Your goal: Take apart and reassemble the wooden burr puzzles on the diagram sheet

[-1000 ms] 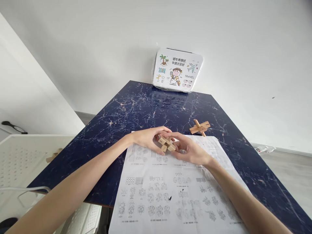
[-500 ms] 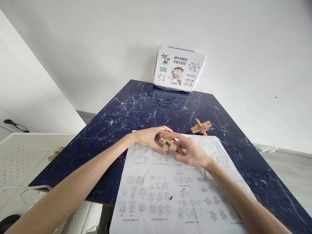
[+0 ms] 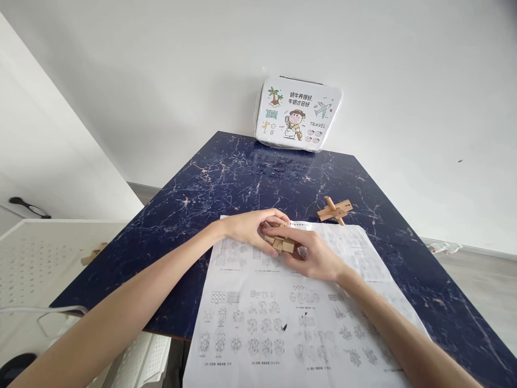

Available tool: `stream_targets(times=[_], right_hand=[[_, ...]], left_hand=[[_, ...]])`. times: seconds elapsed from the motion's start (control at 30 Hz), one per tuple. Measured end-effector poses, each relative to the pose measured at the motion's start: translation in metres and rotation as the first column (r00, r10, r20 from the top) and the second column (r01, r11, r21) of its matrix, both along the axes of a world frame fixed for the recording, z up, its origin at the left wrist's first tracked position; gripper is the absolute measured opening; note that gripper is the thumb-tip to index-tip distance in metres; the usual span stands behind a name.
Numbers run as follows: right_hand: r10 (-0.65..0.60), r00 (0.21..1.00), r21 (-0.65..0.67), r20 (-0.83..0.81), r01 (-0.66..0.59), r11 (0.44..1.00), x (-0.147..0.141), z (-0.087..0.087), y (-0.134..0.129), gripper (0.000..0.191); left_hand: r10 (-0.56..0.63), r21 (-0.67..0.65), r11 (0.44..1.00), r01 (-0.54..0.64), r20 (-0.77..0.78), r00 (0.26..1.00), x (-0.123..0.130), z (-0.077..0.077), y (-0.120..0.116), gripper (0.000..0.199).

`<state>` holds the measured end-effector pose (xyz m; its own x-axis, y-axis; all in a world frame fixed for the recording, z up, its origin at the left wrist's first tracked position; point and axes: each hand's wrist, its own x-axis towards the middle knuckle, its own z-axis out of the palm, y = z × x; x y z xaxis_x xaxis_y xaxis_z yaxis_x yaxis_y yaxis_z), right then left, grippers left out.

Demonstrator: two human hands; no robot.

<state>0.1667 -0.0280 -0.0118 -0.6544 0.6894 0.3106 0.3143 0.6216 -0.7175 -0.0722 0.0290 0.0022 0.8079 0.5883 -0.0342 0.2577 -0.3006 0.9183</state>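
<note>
Between my two hands is a wooden interlocking puzzle (image 3: 283, 245) of light brown bars, held over the upper part of a printed instruction sheet (image 3: 266, 280). My left hand (image 3: 252, 229) curls round its left side, thumb at the near edge and fingers behind. From the right, my right hand (image 3: 311, 250) grips it, with fingers laid across the top and the thumb low at the near side. The fingers cover much of the puzzle, so how its bars fit cannot be made out. Some fingertips are hidden.
A second wooden puzzle piece group (image 3: 335, 210), crossed in shape, lies beyond the sheet's far edge on the dark blue marbled table (image 3: 194, 183). A white cartoon-printed case (image 3: 299, 116) leans against the wall. Wooden pieces (image 3: 92, 254) sit on a white perforated surface (image 3: 52, 264) at left.
My right hand has shifted slightly left, and its fingers now lie flatter across the puzzle, covering more of its top. My left hand has stayed nearly in place.
</note>
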Motion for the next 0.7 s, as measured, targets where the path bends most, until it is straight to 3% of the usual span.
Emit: stream_targets(times=[0.17,0.3,0.43,0.7], right_hand=[[-0.025,1.000,-0.009,-0.018,0.025,1.000,0.0005,-0.0006,-0.0010,0.063],[-0.132,0.989,0.115,-0.069,0.140,0.984,0.0012,-0.0064,0.0001,0.054],[-0.207,0.963,0.267,-0.174,0.248,0.931,0.0006,-0.0078,0.0008,0.040],[-0.166,0.965,0.331,-0.203,0.227,0.916,0.0009,-0.0039,0.0006,0.019]], left_hand=[[0.001,-0.038,0.999,0.001,0.054,0.999,-0.0010,0.0021,-0.0001,0.081],[0.017,-0.091,0.996,-0.009,0.088,0.996,-0.0023,0.0045,0.0001,0.079],[0.074,-0.176,0.983,-0.050,0.133,0.988,-0.0040,0.0053,0.0007,0.079],[0.083,-0.294,0.956,-0.020,0.204,0.975,-0.0050,0.0041,0.0035,0.077]])
